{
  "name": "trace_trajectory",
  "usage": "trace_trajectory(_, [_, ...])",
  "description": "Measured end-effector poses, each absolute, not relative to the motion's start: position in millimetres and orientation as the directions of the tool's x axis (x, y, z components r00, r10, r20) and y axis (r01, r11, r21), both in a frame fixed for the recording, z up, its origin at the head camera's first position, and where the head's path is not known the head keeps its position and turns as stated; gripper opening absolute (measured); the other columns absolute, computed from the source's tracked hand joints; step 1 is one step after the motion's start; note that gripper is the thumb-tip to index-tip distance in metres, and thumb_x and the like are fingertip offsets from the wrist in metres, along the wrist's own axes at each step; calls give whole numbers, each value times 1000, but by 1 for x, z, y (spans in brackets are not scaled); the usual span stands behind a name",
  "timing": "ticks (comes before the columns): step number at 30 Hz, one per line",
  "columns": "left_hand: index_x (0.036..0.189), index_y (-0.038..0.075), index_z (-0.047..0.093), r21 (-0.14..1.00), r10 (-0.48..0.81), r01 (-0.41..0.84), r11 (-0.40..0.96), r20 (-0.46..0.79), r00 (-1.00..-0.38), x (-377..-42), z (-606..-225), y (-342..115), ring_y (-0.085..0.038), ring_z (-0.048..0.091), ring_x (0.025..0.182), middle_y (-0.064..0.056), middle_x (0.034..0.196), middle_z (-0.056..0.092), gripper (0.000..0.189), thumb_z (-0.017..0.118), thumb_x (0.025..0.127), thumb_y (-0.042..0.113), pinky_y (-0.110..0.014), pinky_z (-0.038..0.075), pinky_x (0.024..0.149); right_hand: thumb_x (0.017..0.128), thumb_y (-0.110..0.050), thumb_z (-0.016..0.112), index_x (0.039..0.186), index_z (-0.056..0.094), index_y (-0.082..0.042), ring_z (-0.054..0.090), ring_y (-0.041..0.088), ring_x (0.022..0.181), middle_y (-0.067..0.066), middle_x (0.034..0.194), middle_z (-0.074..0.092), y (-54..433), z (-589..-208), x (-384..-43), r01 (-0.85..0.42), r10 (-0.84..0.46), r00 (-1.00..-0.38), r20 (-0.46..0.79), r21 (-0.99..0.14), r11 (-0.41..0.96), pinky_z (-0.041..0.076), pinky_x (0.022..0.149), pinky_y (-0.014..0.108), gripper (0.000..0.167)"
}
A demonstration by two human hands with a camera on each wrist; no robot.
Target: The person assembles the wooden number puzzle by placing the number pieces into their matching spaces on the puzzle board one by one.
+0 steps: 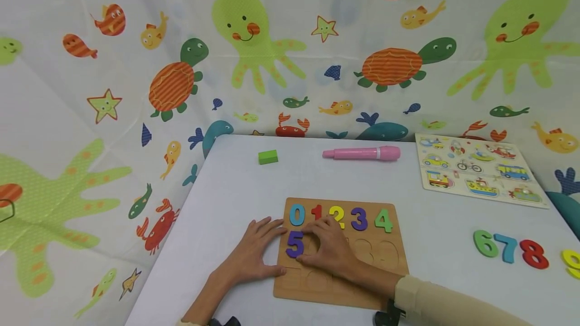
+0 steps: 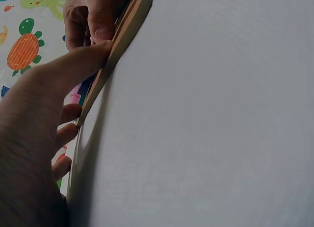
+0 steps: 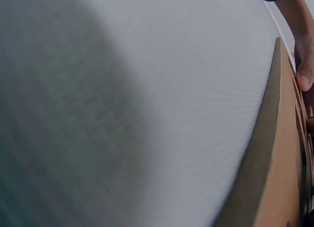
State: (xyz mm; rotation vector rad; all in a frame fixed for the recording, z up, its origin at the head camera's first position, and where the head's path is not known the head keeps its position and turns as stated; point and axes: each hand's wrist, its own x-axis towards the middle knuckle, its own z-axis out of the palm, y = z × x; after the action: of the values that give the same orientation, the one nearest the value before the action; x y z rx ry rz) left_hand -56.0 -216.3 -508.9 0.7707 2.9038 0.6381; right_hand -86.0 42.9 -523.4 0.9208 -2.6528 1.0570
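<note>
A wooden number board lies on the table with blue 0, red 1, yellow 2, purple 3 and green 4 along its top row. Below the 0 is a purple number 5. My right hand pinches this 5 between thumb and fingers at its top and bottom. At the board's left edge rests my left hand, fingers extended and thumb on the lower left edge. The left wrist view shows the left hand touching the board's side.
Right of the board lie a green 6, blue 7, red 8 and yellow 9. Farther back are a green block, a pink marker and a vehicle puzzle board. A sea-animal cloth hangs behind.
</note>
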Motion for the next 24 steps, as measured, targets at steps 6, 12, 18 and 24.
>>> trace_trajectory(6, [147, 27, 46, 412, 489, 463, 785, 48, -871, -55, -509, -216, -23, 17, 147, 9, 158, 31, 89, 62, 75, 78, -58, 8, 116, 68, -53, 86, 112, 73, -21, 44, 14, 109, -8, 111, 66, 43, -522, -85, -571, -493, -813, 310, -588, 573, 30, 107, 48, 56])
trace_trajectory(12, [148, 28, 45, 404, 489, 462, 789, 42, -872, -55, -511, -217, -23, 16, 148, 11, 158, 29, 90, 60, 76, 79, -58, 7, 116, 69, -51, 86, 113, 74, -21, 42, 14, 109, -9, 112, 66, 42, -521, -85, -570, -499, -812, 304, -599, 563, 34, 102, 47, 55])
trace_trajectory(18, [148, 28, 45, 400, 490, 463, 791, 40, -871, -56, -510, -217, -23, 16, 147, 10, 158, 30, 90, 60, 76, 79, -57, 8, 116, 69, -50, 85, 115, 74, -20, 42, 13, 109, -9, 113, 66, 42, -521, -85, -589, -509, -799, 320, -584, 558, 31, 105, 48, 56])
trace_trajectory(24, [148, 27, 46, 403, 493, 469, 786, 47, -868, -56, -509, -217, -24, 18, 147, 8, 158, 31, 89, 61, 76, 78, -58, 8, 116, 69, -55, 84, 115, 74, -19, 43, 15, 111, -9, 115, 65, 42, -522, -86, -599, -515, -793, 326, -570, 562, 32, 104, 47, 59])
